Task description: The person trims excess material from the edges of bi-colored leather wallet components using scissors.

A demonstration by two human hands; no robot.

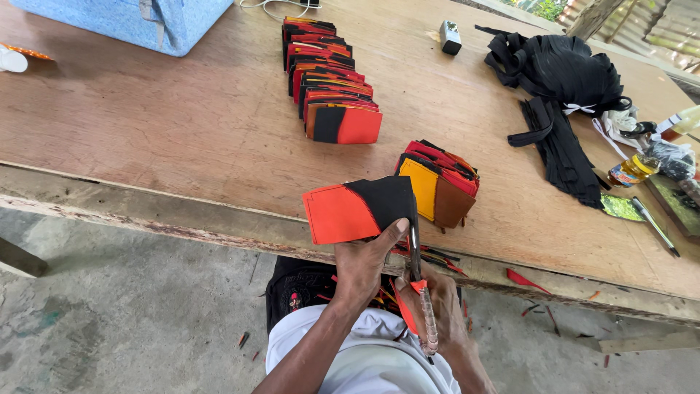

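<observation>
My left hand grips an orange and black leather piece by its lower edge, holding it above the table's front edge. My right hand is closed on scissors with orange handles, their blades up against the right side of the piece. Just right of it lies a small pile of cut pieces in yellow, brown and red. A long row of stacked orange, red and black pieces runs away from me on the wooden table.
Black straps and fabric are heaped at the back right, with small bottles and a pen beside them. A blue box stands at the back left. Orange scraps litter the concrete floor.
</observation>
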